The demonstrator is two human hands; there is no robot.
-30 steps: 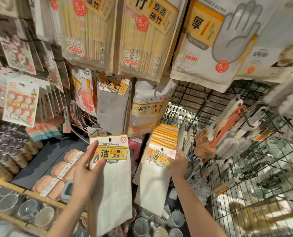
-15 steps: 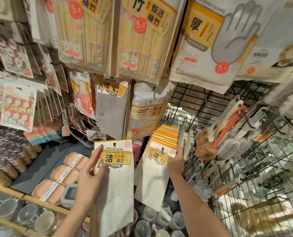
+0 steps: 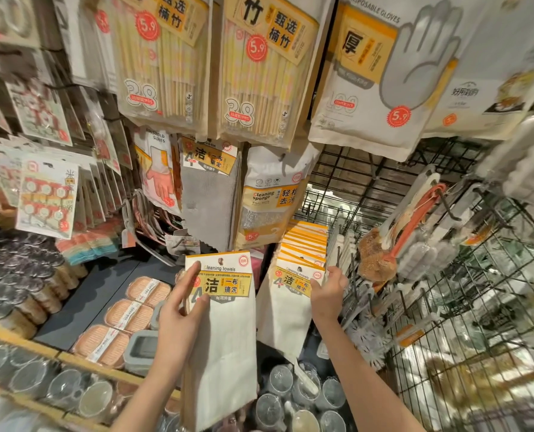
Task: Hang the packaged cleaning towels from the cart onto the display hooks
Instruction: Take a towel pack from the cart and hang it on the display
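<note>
1. The held towel pack (image 3: 225, 325) is matt white cloth with a faint ribbed weave, topped by a smooth printed paper header.
2. The hanging towel packs (image 3: 290, 310) show the same matt cloth and paper cards.
3. The grey towel (image 3: 208, 207) above looks like soft, finely textured cloth.
4. The chopstick packs (image 3: 259, 73) are glossy clear plastic over pale bamboo sticks.
5. The wire rack (image 3: 465, 307) is dark, thin metal.
6. The cups (image 3: 293, 397) below look like clear, shiny plastic or glass.
7. The scrub brush (image 3: 381, 254) has rough brown fibre and a smooth orange handle.
</note>
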